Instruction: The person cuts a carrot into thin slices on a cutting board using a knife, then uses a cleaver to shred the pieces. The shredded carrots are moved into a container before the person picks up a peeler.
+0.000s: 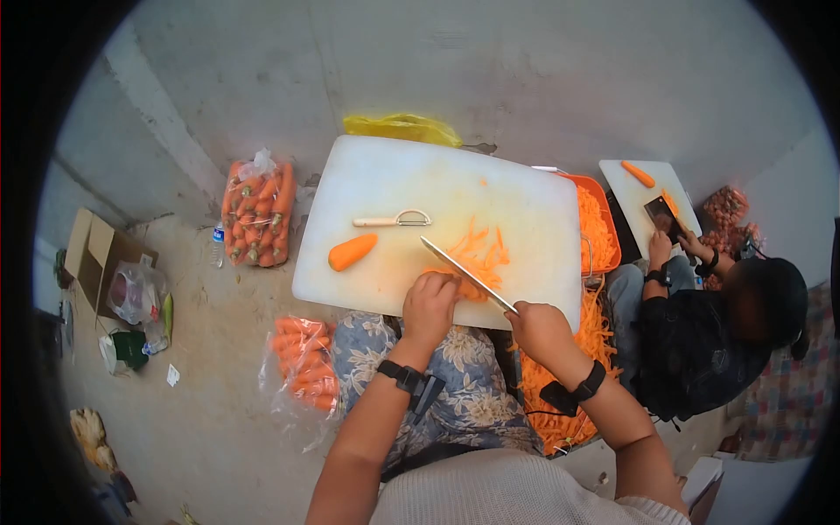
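Observation:
My right hand [540, 328] is closed round the handle of a knife [464, 271], whose blade slants up and left across the white cutting board [367, 175]. Beside the blade, my left hand [430, 302] presses a carrot piece, mostly hidden under its fingers, onto the board near its front edge. Cut carrot strips [479, 249] lie in a loose pile just beyond the knife. To the left on the board rest a peeled carrot [353, 252] and a Y-shaped peeler [394, 219].
A bag of carrots [258, 210] stands left of the board, with another bag [306, 363] nearer me. On the right are an orange basket [616, 241] and a heap of carrot strips [551, 402]. A co-worker [700, 324] cuts carrot at a smaller board [626, 179].

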Demonstrator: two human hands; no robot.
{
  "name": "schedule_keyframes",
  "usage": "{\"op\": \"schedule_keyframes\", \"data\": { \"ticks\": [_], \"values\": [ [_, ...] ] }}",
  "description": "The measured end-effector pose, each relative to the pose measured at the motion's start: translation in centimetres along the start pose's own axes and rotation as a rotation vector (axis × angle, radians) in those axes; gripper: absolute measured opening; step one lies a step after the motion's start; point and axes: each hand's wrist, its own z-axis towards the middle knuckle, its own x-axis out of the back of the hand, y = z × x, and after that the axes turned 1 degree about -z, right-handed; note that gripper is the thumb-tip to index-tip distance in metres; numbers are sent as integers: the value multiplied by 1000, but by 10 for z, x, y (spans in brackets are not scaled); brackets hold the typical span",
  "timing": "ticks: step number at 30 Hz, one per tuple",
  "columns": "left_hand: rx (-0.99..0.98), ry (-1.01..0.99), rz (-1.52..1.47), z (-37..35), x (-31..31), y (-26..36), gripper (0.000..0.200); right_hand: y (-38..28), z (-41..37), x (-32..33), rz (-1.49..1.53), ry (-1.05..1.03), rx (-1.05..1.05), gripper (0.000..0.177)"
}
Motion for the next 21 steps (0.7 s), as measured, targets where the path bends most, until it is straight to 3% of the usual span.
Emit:
{"op": "schedule_keyframes", "data": {
  "ticks": [5, 11, 17, 21],
  "values": [
    [-9, 23, -35, -3, -1, 0, 25, -14, -4, 24, 47, -16, -85, 24],
    [5, 5, -4, -4, -1, -1, 26, 0, -1, -4, 0, -9, -31, 23],
    [7, 20, -6, -4, -2, 0, 25, -16, -1, 31, 73, 29, -92, 24],
    [19, -12, 0, -3, 2, 1, 24, -3, -1, -4, 23, 9, -11, 25]
  ]
}}
